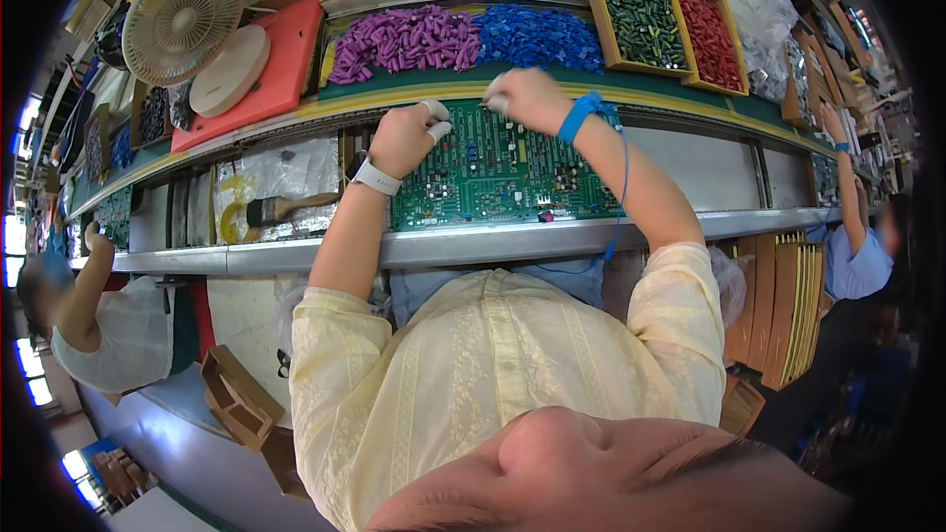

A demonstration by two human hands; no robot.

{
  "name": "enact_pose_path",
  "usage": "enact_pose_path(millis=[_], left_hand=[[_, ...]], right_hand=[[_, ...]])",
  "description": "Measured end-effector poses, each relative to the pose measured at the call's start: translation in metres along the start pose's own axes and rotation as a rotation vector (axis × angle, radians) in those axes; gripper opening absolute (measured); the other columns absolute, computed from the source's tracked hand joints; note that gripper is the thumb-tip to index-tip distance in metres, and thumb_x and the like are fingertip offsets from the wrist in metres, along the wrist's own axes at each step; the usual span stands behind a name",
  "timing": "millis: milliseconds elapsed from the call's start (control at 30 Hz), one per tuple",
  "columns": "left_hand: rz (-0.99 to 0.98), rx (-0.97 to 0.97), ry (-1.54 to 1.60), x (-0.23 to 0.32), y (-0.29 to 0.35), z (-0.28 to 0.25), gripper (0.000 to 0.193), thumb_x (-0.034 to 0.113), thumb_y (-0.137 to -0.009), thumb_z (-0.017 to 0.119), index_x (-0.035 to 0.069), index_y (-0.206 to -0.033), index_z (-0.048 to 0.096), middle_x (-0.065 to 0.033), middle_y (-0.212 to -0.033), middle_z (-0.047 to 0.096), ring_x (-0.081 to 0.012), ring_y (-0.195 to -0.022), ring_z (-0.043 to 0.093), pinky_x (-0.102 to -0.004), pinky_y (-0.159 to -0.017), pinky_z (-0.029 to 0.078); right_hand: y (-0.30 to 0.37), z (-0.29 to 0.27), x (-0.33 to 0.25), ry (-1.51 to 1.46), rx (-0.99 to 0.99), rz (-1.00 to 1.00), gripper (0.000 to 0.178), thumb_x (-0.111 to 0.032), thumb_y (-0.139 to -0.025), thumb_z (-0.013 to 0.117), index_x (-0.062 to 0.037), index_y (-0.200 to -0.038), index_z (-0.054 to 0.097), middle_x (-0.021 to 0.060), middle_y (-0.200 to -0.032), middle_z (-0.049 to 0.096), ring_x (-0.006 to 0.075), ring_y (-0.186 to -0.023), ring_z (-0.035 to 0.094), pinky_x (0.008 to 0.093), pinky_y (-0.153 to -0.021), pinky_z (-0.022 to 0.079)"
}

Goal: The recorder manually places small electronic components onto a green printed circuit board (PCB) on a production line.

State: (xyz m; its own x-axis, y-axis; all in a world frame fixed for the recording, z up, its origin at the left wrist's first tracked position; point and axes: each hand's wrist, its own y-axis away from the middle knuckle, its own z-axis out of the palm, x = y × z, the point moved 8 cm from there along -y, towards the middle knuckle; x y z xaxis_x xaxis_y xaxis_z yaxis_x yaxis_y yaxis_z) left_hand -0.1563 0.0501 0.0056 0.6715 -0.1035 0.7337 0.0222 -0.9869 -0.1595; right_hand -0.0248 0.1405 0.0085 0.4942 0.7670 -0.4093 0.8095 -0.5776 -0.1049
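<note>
1. A green circuit board (503, 199) is lying on the desk (266, 257), just behind the desk's metal front edge, with many small components standing on it.
2. The left hand (404, 141) is hovering at or touching the board's far left corner, fingers curling nearly together; I cannot tell whether it is holding anything.
3. The right hand (532, 101) is bending over the board's far edge, fingers drawing close together; its grip is hidden, so I cannot tell what it has.
4. Left of the board, a brush (291, 208) is lying with its dark bristles pointing left.
5. Towards the desk's far edge, purple parts (404, 39) and blue parts (537, 37) are lying in adjoining heaps.
6. Right of these, dark green parts (641, 20) and red parts (707, 34) are filling two boxes.
</note>
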Motion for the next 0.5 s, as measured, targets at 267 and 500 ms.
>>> enact_pose_path(millis=[267,500], left_hand=[[0.233,-0.118,-0.186,0.016,0.003,0.023,0.01,0.016,-0.072,0.064,0.008,-0.077,0.067,-0.0099,-0.084,0.06,-0.0289,-0.084,0.056,-0.038,-0.075,0.046],[0.183,-0.159,-0.245,0.011,0.002,0.033,0.01,0.017,-0.072,0.064,0.008,-0.075,0.067,-0.01,-0.084,0.06,-0.0291,-0.084,0.057,-0.0387,-0.075,0.046]], right_hand=[[0.01,-0.031,0.09,0.226,0.136,0.344,0.016,-0.019,-0.077,0.061,-0.0061,-0.085,0.061,0.0161,-0.091,0.059,0.0329,-0.083,0.058,0.0437,-0.072,0.048],[0.012,-0.037,0.066,0.211,0.14,0.318,0.015,-0.017,-0.076,0.059,-0.0068,-0.086,0.06,0.014,-0.087,0.06,0.032,-0.082,0.058,0.0435,-0.07,0.048]])
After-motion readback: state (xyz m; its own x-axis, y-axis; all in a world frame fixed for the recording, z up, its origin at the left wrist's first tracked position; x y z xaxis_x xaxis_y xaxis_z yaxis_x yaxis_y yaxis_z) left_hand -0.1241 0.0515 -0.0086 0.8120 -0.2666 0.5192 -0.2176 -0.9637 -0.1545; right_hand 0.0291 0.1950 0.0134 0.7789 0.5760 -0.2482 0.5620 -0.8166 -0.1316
